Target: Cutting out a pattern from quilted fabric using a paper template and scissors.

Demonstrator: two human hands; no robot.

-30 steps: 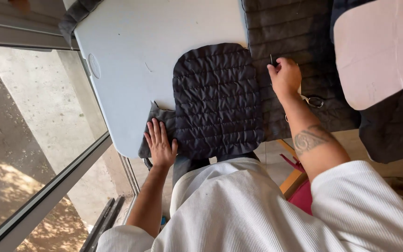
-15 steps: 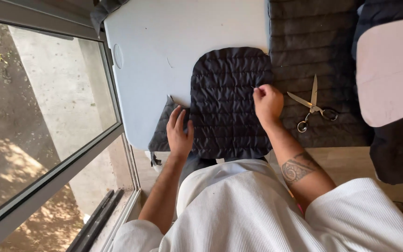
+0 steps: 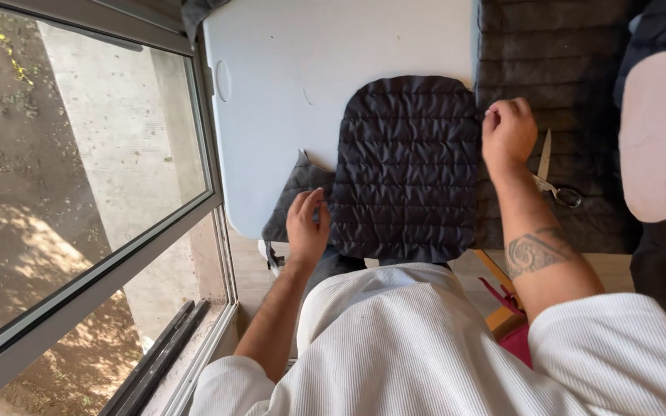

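Black quilted fabric panel with a rounded far end (image 3: 406, 166): lies flat on the pale grey table (image 3: 333, 54), its near edge hanging over the table's near edge. Likely light, soft and floppy; best taken at the side edges. Left hand (image 3: 306, 227), fingers spread flat, rests on the panel's near-left edge over a dark fabric scrap (image 3: 293, 196). Right hand (image 3: 509, 135), loosely curled, pinches the far-right edge. Steel scissors (image 3: 553, 173) lie just right.
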